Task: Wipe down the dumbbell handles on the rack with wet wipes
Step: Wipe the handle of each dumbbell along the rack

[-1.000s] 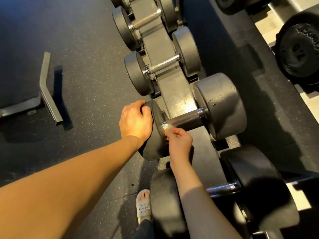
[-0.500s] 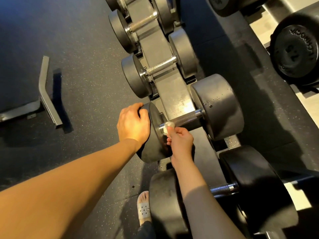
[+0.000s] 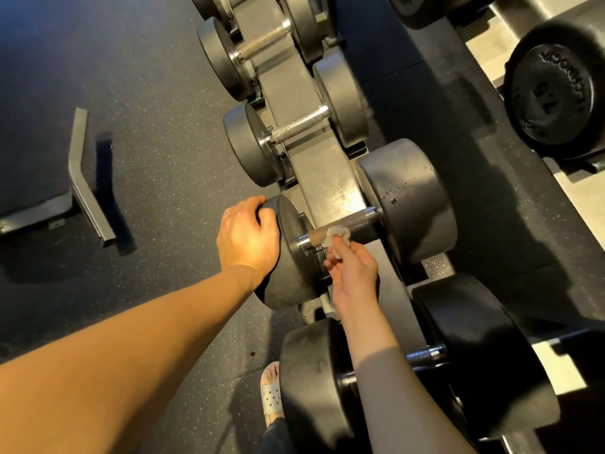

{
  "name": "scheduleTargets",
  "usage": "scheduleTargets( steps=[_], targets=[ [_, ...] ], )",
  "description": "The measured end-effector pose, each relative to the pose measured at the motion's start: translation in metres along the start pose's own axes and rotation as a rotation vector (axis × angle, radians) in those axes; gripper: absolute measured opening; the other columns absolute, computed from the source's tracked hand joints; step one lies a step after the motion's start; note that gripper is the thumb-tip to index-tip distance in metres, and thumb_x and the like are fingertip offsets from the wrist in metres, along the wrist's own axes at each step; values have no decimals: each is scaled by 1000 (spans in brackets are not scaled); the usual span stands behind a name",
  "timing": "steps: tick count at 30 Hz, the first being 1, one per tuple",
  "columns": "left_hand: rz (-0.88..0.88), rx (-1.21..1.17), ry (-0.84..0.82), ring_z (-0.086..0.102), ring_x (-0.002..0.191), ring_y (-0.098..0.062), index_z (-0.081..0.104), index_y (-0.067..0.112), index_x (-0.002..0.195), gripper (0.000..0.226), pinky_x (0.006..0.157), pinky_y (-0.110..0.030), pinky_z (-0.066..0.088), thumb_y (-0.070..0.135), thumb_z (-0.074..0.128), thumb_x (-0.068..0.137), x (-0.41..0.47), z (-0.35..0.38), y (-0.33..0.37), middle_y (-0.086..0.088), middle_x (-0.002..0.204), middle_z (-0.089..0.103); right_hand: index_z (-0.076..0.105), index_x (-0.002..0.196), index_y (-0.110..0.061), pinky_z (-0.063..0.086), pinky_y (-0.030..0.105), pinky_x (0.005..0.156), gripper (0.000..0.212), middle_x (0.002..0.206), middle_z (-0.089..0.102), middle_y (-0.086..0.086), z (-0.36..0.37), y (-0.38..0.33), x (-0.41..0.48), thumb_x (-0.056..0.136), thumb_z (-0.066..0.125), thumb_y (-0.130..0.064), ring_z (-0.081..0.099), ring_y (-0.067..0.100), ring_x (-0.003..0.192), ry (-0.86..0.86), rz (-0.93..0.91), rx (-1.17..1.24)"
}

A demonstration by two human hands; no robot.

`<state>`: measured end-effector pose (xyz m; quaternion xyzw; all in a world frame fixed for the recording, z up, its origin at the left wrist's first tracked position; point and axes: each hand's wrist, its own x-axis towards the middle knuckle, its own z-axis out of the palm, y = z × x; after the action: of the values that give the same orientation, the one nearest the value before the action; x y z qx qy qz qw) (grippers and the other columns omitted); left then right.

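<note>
Presently, right hand [image 3: 355,267] pinches limp wet wipe [image 3: 337,232] onto stiff handle [image 3: 361,224] beyond its fingertips. Left hand [image 3: 247,237], fingers apparently curled, grips heavy dumbbell head [image 3: 294,260]

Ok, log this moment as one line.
phase: wiping handle | left hand: grips dumbbell head | right hand: pinches wet wipe against handle | dumbbell: on rack
</note>
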<state>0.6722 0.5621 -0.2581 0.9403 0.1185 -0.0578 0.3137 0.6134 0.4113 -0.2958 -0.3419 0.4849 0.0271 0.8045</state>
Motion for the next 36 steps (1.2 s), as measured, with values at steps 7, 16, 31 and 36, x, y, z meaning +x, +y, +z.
scheduleTargets(
  steps=[7, 16, 31, 36],
  targets=[
    [-4, -9, 1, 57, 122, -24, 66, 23, 132, 55, 104, -45, 48, 40, 30, 93, 0, 1, -1, 1, 127, 69, 59, 111, 14, 36, 18, 109, 18, 103, 63, 10, -18, 7, 53, 95, 54, 8, 60, 16, 107, -43, -125, 85],
    [-6, -19, 1, 59, 118, -24, 67, 23, 129, 56, 99, -48, 51, 42, 29, 92, 1, 1, -1, 1, 122, 70, 72, 105, -9, 55, 30, 83, 23, 100, 69, 11, 3, -1, 12, 99, 54, 4, 64, 18, 88, 31, 50, -98],
    [5, -8, -3, 55, 123, -25, 65, 18, 130, 53, 100, -44, 49, 35, 32, 92, -2, -4, 6, -2, 127, 67, 62, 63, -10, 42, 28, 58, 33, 59, 54, 4, 16, 15, -11, 95, 65, -14, 47, 15, 59, -4, -175, -884],
    [5, 27, -35, 47, 127, -22, 61, 17, 134, 48, 100, -42, 43, 30, 35, 97, -1, -2, 3, -3, 132, 63, 71, 89, -19, 39, 20, 63, 19, 84, 64, -6, 36, -13, -29, 101, 59, -25, 57, 6, 73, -220, -559, -1311]
  ],
)
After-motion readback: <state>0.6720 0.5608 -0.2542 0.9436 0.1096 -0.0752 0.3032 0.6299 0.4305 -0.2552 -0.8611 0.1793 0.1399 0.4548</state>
